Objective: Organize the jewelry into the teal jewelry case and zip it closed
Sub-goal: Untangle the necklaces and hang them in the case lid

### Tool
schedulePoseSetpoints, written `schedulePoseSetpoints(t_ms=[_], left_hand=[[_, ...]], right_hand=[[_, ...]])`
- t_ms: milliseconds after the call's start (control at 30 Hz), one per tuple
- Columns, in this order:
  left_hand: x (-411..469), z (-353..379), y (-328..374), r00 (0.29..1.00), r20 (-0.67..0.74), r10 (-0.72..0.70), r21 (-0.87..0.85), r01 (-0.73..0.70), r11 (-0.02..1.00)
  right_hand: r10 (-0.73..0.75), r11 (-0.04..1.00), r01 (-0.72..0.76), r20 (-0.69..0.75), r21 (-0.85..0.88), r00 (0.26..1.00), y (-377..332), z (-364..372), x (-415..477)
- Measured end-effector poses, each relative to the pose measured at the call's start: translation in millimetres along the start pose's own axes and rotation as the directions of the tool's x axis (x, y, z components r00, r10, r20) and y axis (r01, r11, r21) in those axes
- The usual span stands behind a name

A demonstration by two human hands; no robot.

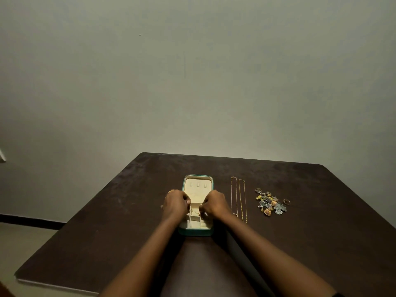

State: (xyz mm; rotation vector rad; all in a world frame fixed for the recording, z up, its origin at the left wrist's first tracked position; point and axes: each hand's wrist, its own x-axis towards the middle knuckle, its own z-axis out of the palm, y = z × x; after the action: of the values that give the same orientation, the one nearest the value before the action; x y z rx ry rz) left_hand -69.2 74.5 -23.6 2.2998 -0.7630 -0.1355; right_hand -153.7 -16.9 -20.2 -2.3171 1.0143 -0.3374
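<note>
The teal jewelry case [196,232] lies open on the dark table, its cream lining and dividers showing. Both my hands hover over its middle. My left hand [176,203] has curled fingers pinching a thin gold chain at the case's left divider. My right hand [214,204] pinches the other end of that chain [196,213], which hangs across the compartments. Two gold necklaces [239,199] lie stretched out to the right of the case. Further right sits a pile of earrings and rings [270,203].
The dark brown table [107,221] ends near a plain grey wall behind it. A single ring [286,201] lies at the right edge of the earring pile. The table's left edge drops to a light floor.
</note>
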Motion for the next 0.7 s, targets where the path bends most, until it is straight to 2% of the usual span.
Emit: schedulePoseSetpoints(t_ms=[200, 367, 467, 567, 700], left_hand=[[8.0, -24.9, 15.8, 0.998, 0.06, 0.032, -0.21, -0.019, 0.978], [9.2, -35.5, 25.2, 0.988, 0.153, 0.029, -0.462, 0.045, 0.886], [8.1, -41.1, 27.6, 0.981, 0.163, 0.104, -0.467, -0.016, 0.884], [6.3, -46.8, 33.1, 0.978, 0.096, 0.185, -0.43, -0.127, 0.894], [5.5, -55.2, 40.1, 0.97, 0.023, 0.244, -0.356, -0.22, 0.908]], right_hand=[[-0.023, 0.998, 0.02, 0.047, 0.065, 0.999, -4.3, -12.6, -1.8], [-0.062, 0.99, 0.057, 0.036, 0.126, 0.997, -9.3, -24.9, -5.0], [-0.107, 0.956, 0.107, -0.014, 0.274, 0.994, -12.4, -29.5, -6.3], [-0.18, 0.848, 0.149, 0.012, 0.509, 0.984, -17.4, -35.1, -8.4], [-0.175, 0.766, 0.139, -0.004, 0.628, 0.984, -23.2, -42.4, -12.3]])
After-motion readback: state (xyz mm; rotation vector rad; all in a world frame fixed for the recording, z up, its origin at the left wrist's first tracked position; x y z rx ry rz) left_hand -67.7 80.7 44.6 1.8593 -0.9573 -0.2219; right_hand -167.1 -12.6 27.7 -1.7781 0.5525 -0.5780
